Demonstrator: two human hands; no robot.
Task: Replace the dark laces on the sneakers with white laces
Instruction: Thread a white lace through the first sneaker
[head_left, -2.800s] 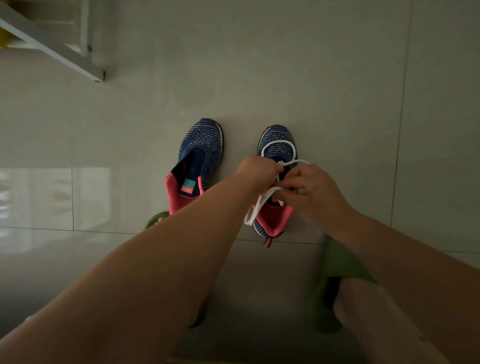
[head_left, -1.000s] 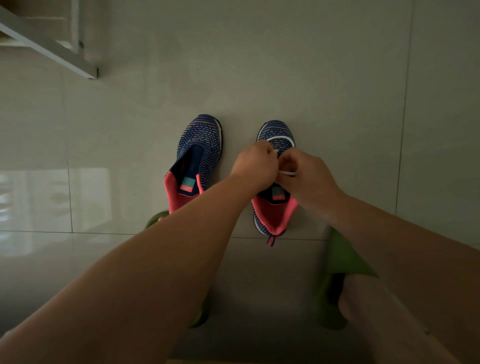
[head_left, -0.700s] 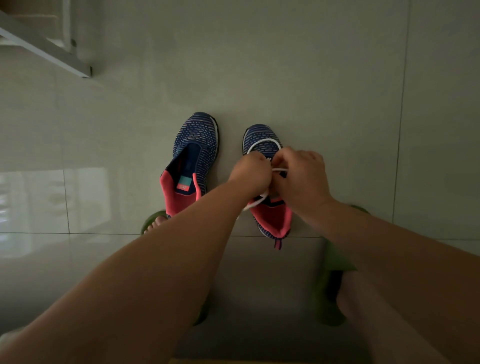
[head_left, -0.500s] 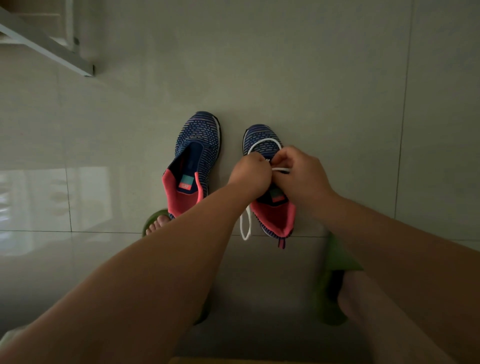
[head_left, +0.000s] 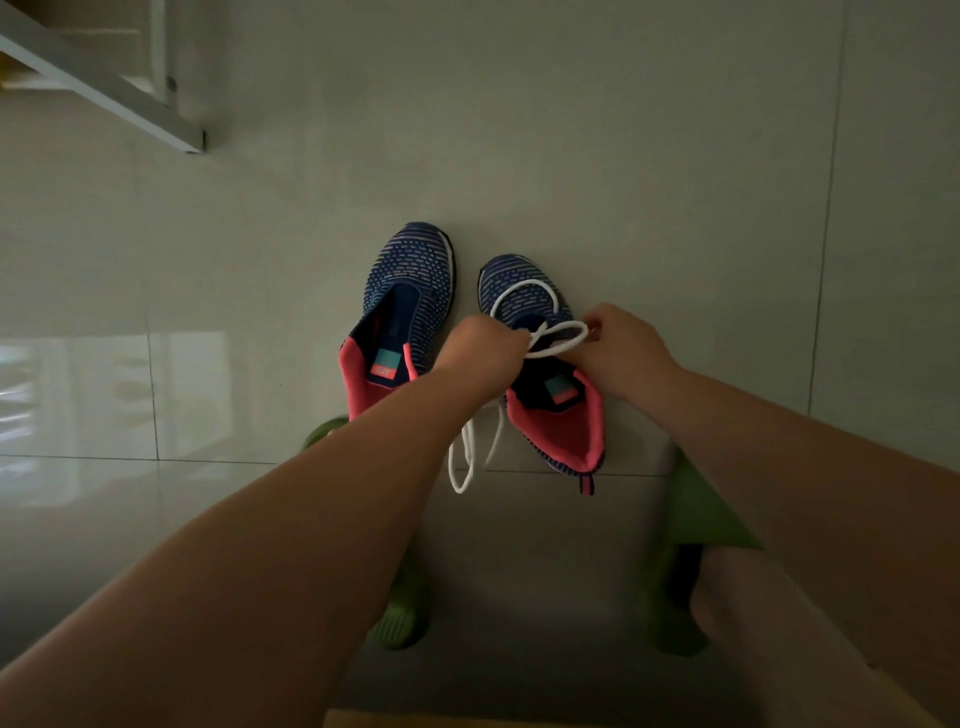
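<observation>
Two blue knit sneakers with pink heels stand side by side on the floor. The left sneaker (head_left: 410, 291) carries no lace. A white lace (head_left: 524, 304) loops over the toe of the right sneaker (head_left: 558, 421). My left hand (head_left: 483, 358) pinches the lace above the tongue, and two loose lace ends hang below it to the floor. My right hand (head_left: 621, 345) pinches a loop of the same lace just to the right. No dark lace is visible.
Pale glossy floor tiles (head_left: 623, 156) stretch all around. A white furniture frame (head_left: 104, 88) sits at the top left. My feet in green slippers (head_left: 400, 618) (head_left: 691, 519) rest just behind the sneakers.
My hands have drawn apart sideways, pulling a lace loop out between them. The loose ends have dropped down below my left hand onto the floor.
</observation>
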